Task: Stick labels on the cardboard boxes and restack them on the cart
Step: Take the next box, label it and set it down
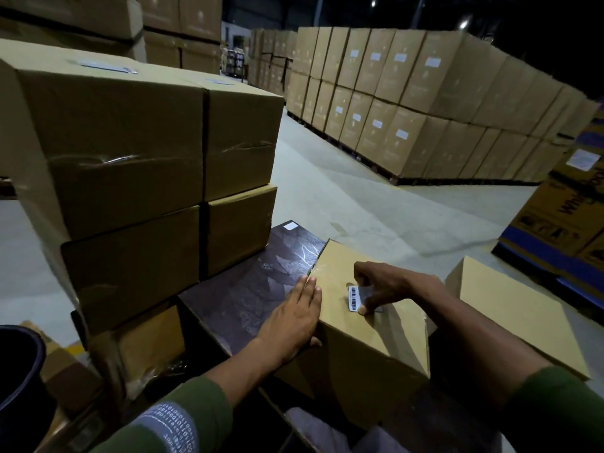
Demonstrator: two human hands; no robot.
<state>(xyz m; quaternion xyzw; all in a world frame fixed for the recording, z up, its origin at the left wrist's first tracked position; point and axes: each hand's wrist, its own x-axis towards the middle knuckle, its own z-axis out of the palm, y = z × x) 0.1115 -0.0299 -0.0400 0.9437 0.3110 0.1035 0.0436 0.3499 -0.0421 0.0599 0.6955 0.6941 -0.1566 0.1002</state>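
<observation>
The label (354, 299) lies on top of the box (359, 325) on the dark cart (248, 289); the right hand (384, 286) pinches it down; the left hand (291, 322) lies flat, fingers straight, steadying the box's edge; uneven pressing could leave it crooked or wrinkled.

Left hand (294, 317) flat with straight fingers, right hand (385, 284) curled, fingertips pressing down

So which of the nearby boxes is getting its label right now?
The box under both hands: the right hand presses a barcode label onto its top, the left hand steadies its edge. The box to its right is untouched.
</observation>
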